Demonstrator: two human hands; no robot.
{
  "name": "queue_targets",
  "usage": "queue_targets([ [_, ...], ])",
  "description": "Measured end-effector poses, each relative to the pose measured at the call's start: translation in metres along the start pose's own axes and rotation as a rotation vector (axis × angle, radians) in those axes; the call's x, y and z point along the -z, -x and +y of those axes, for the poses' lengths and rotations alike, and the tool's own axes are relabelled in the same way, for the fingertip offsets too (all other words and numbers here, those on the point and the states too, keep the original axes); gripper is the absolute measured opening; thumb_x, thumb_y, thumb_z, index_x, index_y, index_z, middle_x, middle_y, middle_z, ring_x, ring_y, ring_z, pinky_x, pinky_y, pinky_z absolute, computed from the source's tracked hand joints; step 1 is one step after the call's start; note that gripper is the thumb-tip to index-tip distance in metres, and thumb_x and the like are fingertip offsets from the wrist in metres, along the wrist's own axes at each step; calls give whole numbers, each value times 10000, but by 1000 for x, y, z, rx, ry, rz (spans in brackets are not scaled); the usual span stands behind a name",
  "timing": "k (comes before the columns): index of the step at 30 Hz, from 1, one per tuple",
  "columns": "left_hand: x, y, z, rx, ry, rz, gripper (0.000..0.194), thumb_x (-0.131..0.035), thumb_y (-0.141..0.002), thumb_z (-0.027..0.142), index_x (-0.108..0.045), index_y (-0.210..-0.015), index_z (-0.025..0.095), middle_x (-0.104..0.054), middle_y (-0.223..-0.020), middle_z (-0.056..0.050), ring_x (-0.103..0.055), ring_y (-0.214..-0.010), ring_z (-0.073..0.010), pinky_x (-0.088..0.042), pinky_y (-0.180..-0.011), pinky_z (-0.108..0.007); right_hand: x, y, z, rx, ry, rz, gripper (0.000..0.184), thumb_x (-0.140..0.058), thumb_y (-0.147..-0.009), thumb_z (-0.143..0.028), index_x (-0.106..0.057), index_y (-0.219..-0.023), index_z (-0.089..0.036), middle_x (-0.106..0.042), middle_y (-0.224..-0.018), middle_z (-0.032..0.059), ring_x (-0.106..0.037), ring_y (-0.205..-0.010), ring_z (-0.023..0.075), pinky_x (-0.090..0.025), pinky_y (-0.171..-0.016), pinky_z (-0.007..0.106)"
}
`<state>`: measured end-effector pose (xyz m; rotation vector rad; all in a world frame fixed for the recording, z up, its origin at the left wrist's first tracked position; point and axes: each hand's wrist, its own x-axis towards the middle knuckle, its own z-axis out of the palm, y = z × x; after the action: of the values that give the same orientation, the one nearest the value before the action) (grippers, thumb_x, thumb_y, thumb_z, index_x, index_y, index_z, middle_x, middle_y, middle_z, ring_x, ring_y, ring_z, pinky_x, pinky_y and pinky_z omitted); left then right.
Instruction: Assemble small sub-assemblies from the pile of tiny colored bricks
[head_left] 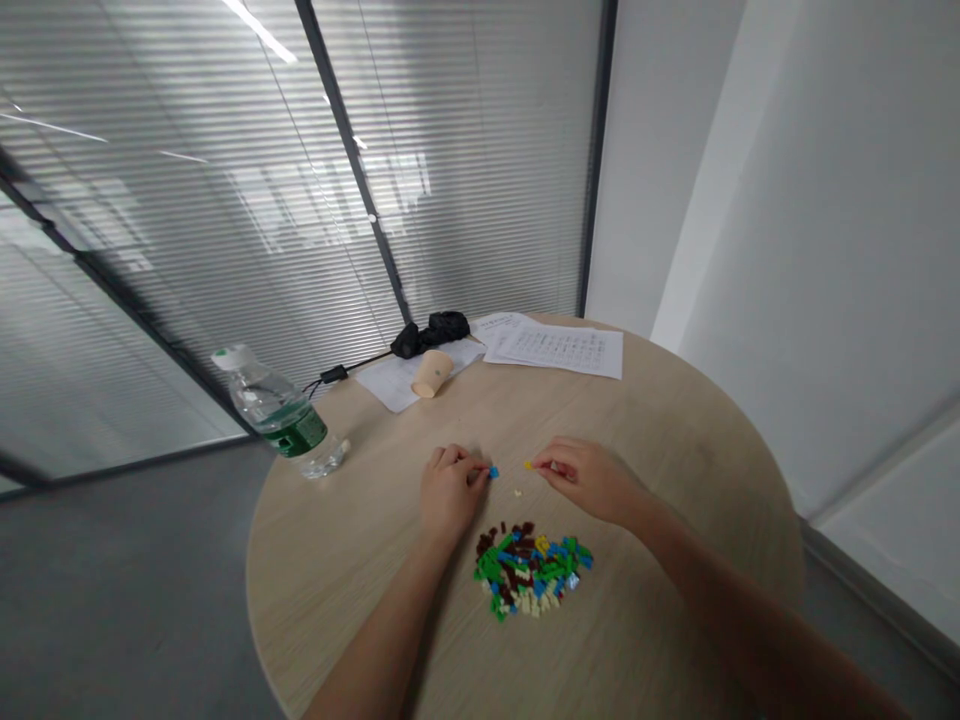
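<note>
Your left hand (pixel 452 495) is pinched at the fingertips around a blue brick (pixel 493 473), though its exact shape is too small to make out. Your right hand (pixel 596 480), facing it across a gap, pinches a yellow brick (pixel 529 465). Between your hands, slightly nearer you, a cream brick (pixel 517 492) lies on the counter (pixel 360 560); the mixed brick pile (pixel 532 565) lies closer to you than both hands.

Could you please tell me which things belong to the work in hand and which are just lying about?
In use: blue brick (left hand), yellow brick (right hand), brick pile, loose cream brick.
Lying about: bottle, cup, printed sheets, black bundle.
</note>
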<state>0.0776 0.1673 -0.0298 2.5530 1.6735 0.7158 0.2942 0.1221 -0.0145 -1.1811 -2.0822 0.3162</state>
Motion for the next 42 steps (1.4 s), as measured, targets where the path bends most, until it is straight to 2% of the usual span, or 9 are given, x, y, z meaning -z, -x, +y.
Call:
queue_targets([
  [7,1,1,-1,-8,35,10,134,-603,-799,239,-733,-828,222,-618,-841,-54,-509,-846,-221,-426,-735,-339,2,1,-2,-12,10,-60,143,-538,-855,-211,-676,-830,-180,-626,-737,28,-539,-635,125,-398,-595,235],
  [11,4,1,0,-6,44,28,172,-564,-822,264,-727,-831,211,-617,-835,-57,-515,-846,-218,-429,-744,-337,-2,3,-4,-30,-17,-189,127,-575,-817,-201,-693,-861,-185,-637,-718,18,-540,-611,123,-392,-585,233],
  [15,5,2,0,-19,85,72,189,-537,-829,252,-719,-838,204,-613,-834,-56,-513,-858,-217,-431,-763,-336,-11,5,-5,49,-71,-329,164,-597,-752,-133,-694,-875,-181,-650,-744,10,-550,-648,122,-397,-611,223],
  [18,6,3,1,-35,138,78,191,-527,-831,232,-713,-845,191,-608,-835,-57,-507,-863,-215,-433,-769,-335,-13,5,-5,82,-108,-377,161,-609,-726,-127,-695,-850,-180,-647,-749,9,-559,-662,120,-404,-624,218],
  [28,12,3,3,-33,198,65,178,-527,-828,206,-703,-835,185,-608,-850,-58,-506,-881,-214,-436,-783,-336,-14,4,-7,54,-95,-408,119,-635,-767,-169,-723,-844,-196,-649,-792,24,-570,-697,125,-406,-623,215],
  [35,8,3,2,-63,234,61,168,-533,-823,201,-700,-838,204,-603,-837,-46,-501,-865,-202,-434,-772,-325,-13,3,-8,80,-69,-402,170,-549,-858,-217,-714,-835,-184,-674,-818,46,-593,-781,154,-418,-715,258],
  [39,11,3,5,-121,327,36,155,-543,-819,200,-697,-837,199,-602,-816,-49,-514,-855,-198,-438,-772,-321,-13,3,-6,-41,-121,-365,154,-567,-842,-247,-698,-799,-178,-657,-729,22,-559,-671,134,-391,-619,236],
  [42,18,4,11,-221,464,-41,113,-589,-811,240,-691,-834,199,-615,-829,-52,-538,-860,-190,-441,-786,-317,-14,3,-3,-173,-240,-315,197,-563,-841,-308,-675,-770,-162,-618,-656,0,-509,-589,114,-349,-539,218],
])
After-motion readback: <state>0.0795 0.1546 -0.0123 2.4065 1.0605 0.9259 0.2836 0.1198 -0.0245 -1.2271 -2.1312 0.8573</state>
